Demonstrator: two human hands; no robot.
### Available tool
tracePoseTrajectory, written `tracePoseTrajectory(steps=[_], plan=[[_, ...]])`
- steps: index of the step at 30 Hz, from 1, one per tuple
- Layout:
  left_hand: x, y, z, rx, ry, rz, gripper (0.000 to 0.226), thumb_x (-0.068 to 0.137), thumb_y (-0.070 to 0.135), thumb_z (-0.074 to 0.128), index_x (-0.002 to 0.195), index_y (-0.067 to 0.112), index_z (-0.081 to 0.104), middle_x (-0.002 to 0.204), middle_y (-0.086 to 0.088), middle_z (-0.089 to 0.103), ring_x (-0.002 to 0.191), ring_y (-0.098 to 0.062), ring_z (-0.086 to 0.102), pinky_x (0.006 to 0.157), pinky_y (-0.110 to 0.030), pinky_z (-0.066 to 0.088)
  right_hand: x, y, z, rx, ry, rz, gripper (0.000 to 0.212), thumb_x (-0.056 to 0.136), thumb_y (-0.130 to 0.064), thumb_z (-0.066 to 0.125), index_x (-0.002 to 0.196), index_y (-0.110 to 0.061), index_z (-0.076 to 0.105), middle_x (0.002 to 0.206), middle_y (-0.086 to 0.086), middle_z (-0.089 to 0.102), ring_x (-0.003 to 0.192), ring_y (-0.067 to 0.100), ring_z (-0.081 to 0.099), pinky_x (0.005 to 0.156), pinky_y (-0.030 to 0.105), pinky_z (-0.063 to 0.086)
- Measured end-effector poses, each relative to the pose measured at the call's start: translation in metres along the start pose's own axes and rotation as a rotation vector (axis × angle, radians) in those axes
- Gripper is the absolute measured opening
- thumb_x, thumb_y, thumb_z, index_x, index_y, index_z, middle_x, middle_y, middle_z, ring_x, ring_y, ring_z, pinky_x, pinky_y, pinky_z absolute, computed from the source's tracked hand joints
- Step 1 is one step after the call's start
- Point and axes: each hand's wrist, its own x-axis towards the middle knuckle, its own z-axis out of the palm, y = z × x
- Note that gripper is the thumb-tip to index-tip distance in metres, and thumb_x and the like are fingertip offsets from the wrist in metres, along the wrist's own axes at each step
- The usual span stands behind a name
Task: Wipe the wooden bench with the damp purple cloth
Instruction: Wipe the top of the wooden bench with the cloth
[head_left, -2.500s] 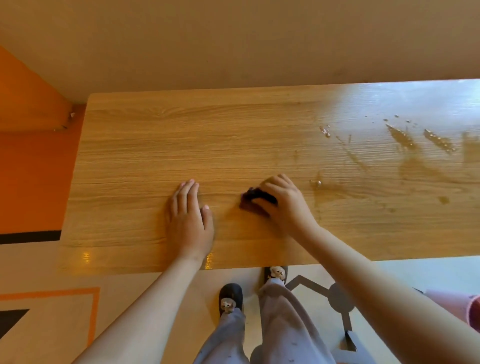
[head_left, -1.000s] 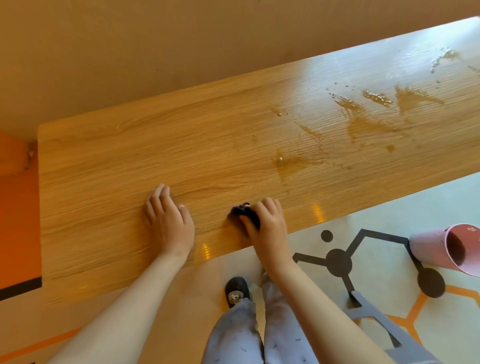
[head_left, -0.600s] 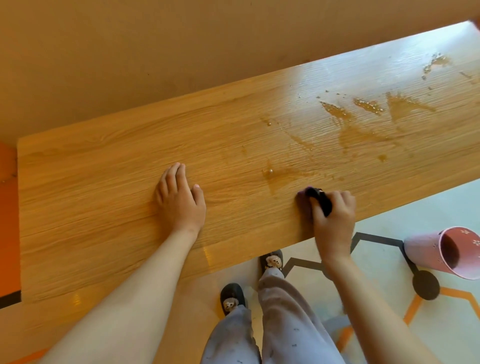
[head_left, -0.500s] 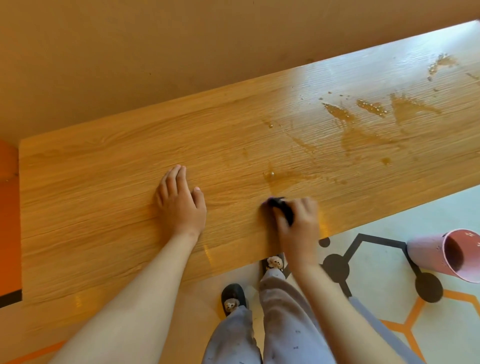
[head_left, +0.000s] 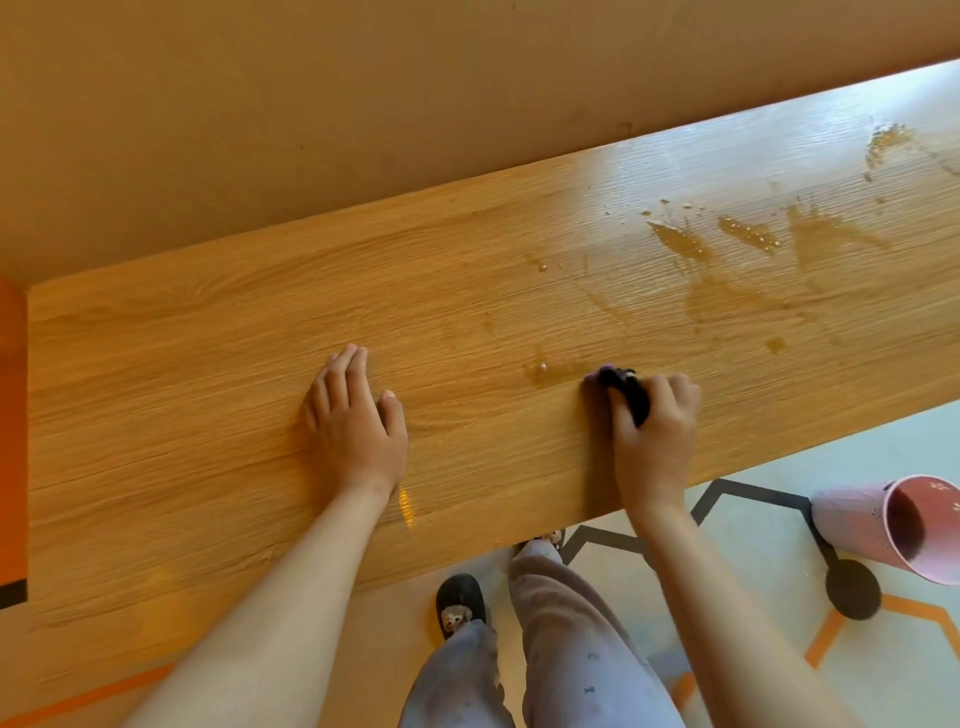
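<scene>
A long wooden bench (head_left: 208, 364), its pale oak-look grain running lengthwise and its glossy top catching window light, stretched along a plain tan wall (head_left: 311, 104) as we looked down from the person's head. The left hand (head_left: 353, 415) lay flat and palm-down on the dry part of the board, fingers straight and close together, thumb set slightly apart, gripping nothing. The right hand (head_left: 654, 431) pressed down nearer the front edge, its fingers curled over a bunched purple cloth (head_left: 621, 387), a small dark wad of which only a crumpled edge showed past the knuckles. We saw the cloth touching the wood just beside a small amber puddle (head_left: 540, 370) with a raised droplet in it. Farther right, brownish streaks and beaded splashes (head_left: 727, 244) fanned across the shiny surface, well apart from the hand. Both bare forearms reached in from the bottom of the frame. Below the bench edge stood pale lilac trousers (head_left: 561, 649) with tiny printed marks and a dark slipper (head_left: 460, 605) bearing a small animal face. A pink tapered cup (head_left: 883, 525) lay tipped on its side on the pale floor (head_left: 779, 675), its mouth towards us; we could not tell whether anything was inside its shadowed interior. Dark grey and orange lines crossed the floor around it.
</scene>
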Motion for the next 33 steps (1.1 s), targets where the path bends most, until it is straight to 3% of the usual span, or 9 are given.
tracePoseTrajectory(steps=[5,8,12,16,18,23,26,30,33], plan=[[0.000,0.001,-0.001,0.009,-0.016,-0.007,0.052,0.088,0.027,0.042,0.137,0.010,0.044,0.143,-0.005,0.043,0.132,-0.028,0.037,0.109,-0.045,0.025,-0.041,-0.064,0.055,0.079,-0.235,-0.210,0.010,0.083,-0.011,0.067,0.089,-0.006,0.060,0.094,0.006,0.054,0.092,0.019,0.045,0.078,0.021,0.036],[-0.001,0.001,-0.001,0.009,-0.017,-0.014,0.052,0.088,0.026,0.042,0.137,0.010,0.044,0.144,-0.005,0.043,0.133,-0.027,0.035,0.110,-0.045,0.025,-0.035,-0.079,0.068,0.123,-0.281,-0.291,0.010,0.083,-0.013,0.067,0.083,-0.007,0.058,0.087,0.004,0.052,0.087,0.017,0.043,0.073,0.022,0.037],[-0.001,0.003,-0.001,0.012,-0.027,-0.026,0.052,0.088,0.027,0.041,0.138,0.012,0.043,0.144,-0.005,0.043,0.133,-0.027,0.035,0.110,-0.044,0.024,0.009,-0.035,0.037,0.104,-0.155,-0.175,0.011,0.084,-0.013,0.066,0.086,-0.004,0.060,0.089,0.007,0.052,0.089,0.019,0.042,0.076,0.018,0.032],[-0.001,0.004,-0.001,0.022,-0.031,-0.041,0.052,0.088,0.027,0.041,0.137,0.012,0.044,0.144,-0.005,0.043,0.132,-0.027,0.035,0.109,-0.044,0.025,0.050,0.012,0.003,0.035,-0.037,-0.006,0.009,0.084,-0.008,0.066,0.088,-0.003,0.059,0.091,0.010,0.052,0.092,0.027,0.046,0.079,0.039,0.043],[0.000,0.004,-0.002,0.024,-0.032,-0.044,0.052,0.088,0.028,0.040,0.137,0.012,0.044,0.144,-0.005,0.043,0.132,-0.027,0.036,0.109,-0.044,0.025,0.049,0.011,0.005,0.026,-0.036,-0.012,0.009,0.083,-0.006,0.066,0.089,-0.003,0.060,0.092,0.011,0.053,0.093,0.027,0.046,0.080,0.040,0.042],[0.000,0.005,-0.003,0.038,-0.035,-0.048,0.054,0.087,0.028,0.039,0.137,0.011,0.045,0.144,-0.006,0.044,0.131,-0.027,0.037,0.109,-0.044,0.025,0.001,-0.061,0.058,0.153,-0.291,-0.280,0.010,0.084,-0.015,0.064,0.089,-0.006,0.062,0.091,0.004,0.053,0.090,0.018,0.042,0.075,0.025,0.037],[0.001,0.006,-0.004,0.040,-0.035,-0.055,0.054,0.086,0.029,0.038,0.136,0.011,0.046,0.143,-0.006,0.045,0.130,-0.028,0.038,0.108,-0.044,0.026,-0.009,-0.090,0.085,0.184,-0.385,-0.396,0.010,0.085,-0.013,0.065,0.083,-0.006,0.058,0.087,0.006,0.053,0.088,0.020,0.042,0.070,0.028,0.040],[0.001,0.007,-0.004,0.029,-0.040,-0.060,0.056,0.086,0.031,0.037,0.137,0.011,0.046,0.143,-0.006,0.045,0.130,-0.029,0.038,0.108,-0.044,0.026,0.028,-0.065,0.068,0.170,-0.313,-0.346,0.013,0.087,-0.016,0.065,0.083,-0.006,0.057,0.088,0.004,0.051,0.086,0.018,0.042,0.070,0.023,0.036],[0.000,0.007,-0.004,0.029,-0.045,-0.066,0.056,0.086,0.033,0.036,0.138,0.012,0.045,0.144,-0.005,0.045,0.131,-0.028,0.037,0.107,-0.042,0.024,0.075,-0.024,0.039,0.045,-0.181,-0.198,0.011,0.085,-0.010,0.064,0.087,-0.002,0.057,0.091,0.010,0.052,0.089,0.024,0.045,0.073,0.025,0.035]])
